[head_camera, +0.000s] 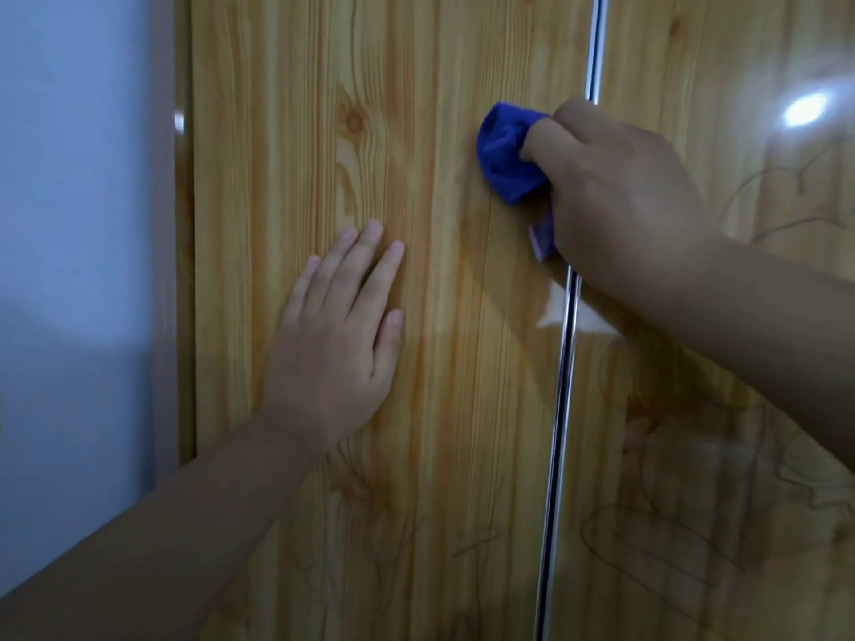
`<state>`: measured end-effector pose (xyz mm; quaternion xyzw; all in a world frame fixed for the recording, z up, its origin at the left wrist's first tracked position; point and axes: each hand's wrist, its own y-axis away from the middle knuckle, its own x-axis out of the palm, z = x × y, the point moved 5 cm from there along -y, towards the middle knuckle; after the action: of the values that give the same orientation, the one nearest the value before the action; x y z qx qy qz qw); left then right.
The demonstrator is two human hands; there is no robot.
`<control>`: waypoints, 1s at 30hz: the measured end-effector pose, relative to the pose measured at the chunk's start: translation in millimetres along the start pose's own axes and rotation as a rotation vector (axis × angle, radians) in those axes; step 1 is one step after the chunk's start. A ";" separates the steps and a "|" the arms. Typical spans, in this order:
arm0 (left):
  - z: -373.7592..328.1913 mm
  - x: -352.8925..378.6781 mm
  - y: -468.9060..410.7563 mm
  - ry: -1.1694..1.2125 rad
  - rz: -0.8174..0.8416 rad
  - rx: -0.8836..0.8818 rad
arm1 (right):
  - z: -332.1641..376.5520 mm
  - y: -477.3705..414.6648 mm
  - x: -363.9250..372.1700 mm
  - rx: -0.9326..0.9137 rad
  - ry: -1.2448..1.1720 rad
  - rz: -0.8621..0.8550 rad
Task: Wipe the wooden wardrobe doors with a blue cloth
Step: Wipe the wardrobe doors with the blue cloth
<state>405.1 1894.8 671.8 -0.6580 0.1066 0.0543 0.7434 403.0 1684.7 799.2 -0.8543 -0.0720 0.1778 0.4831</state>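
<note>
Two glossy wooden wardrobe doors fill the view: the left door [416, 455] and the right door [717, 525], split by a chrome strip [562, 409]. My right hand [620, 187] grips a bunched blue cloth [504, 155] and holds it against the left door, just left of the strip, in the upper part of the view. A corner of the cloth hangs below the hand. My left hand [342, 335] rests flat on the left door with straight fingers, lower and to the left of the cloth.
A pale wall [78, 224] runs along the left of the wardrobe's side edge [185, 270]. A bright lamp reflection [805, 108] shows on the right door at the upper right.
</note>
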 end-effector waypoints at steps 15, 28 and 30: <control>-3.6 -4.2 -0.1 0.037 -0.038 -0.003 | 172.0 171.9 63.9 -0.157 -0.289 0.273; 54.9 -26.9 121.8 0.156 0.157 -0.142 | 300.4 245.4 115.8 -0.347 -0.403 0.480; 64.3 -26.2 157.8 0.135 0.187 -0.184 | 291.8 233.2 108.9 -0.375 -0.394 0.462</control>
<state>350.4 1980.2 532.5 -0.7126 0.2119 0.0886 0.6629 383.5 1828.3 438.1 -0.8712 -0.0001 0.4273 0.2418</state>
